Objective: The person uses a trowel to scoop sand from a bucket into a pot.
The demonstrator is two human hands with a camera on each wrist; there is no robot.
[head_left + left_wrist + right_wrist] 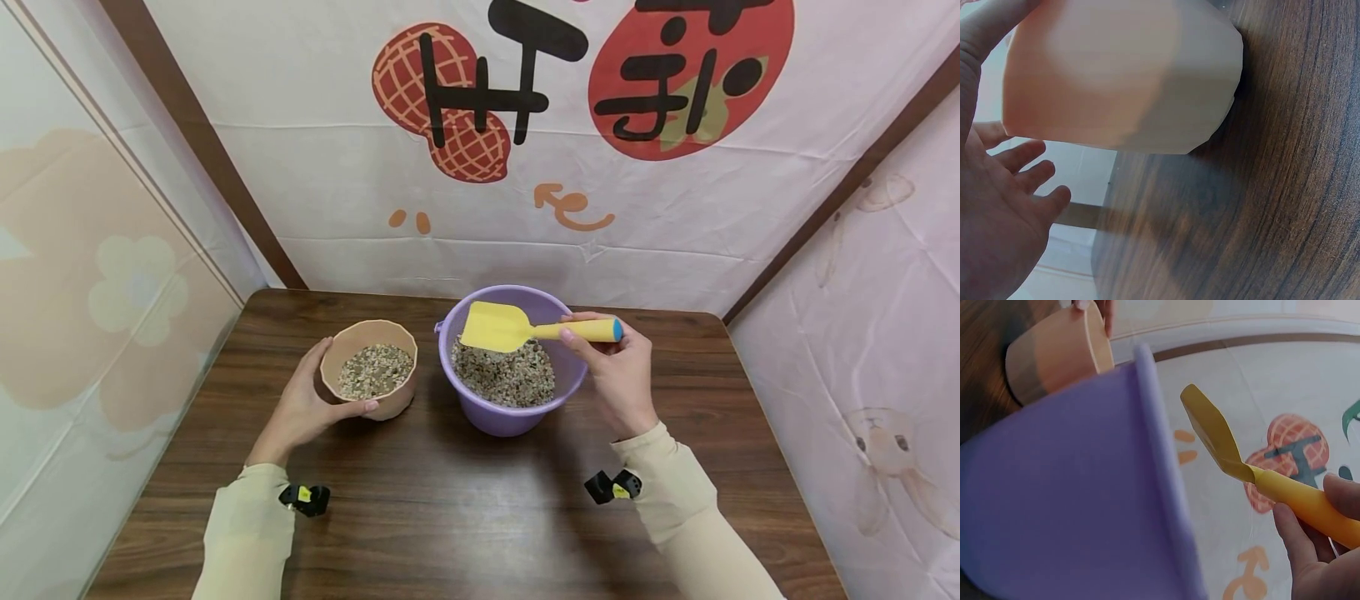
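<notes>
Wood-grained tabletop (480, 517) is shared by a peach pot (401, 396), clasped in the left hand (303, 412), presumably for steadiness, and a purple bucket (498, 421) beside the right hand (624, 375), by which a yellow scoop (497, 327) is gripped, apparently for easy tilting above the grains (513, 379).

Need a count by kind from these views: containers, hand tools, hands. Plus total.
Containers: 2 (purple bucket, peach pot)
Hand tools: 1 (yellow shovel)
Hands: 2 (left hand on the pot, right hand holding the shovel)
Total: 5
</notes>
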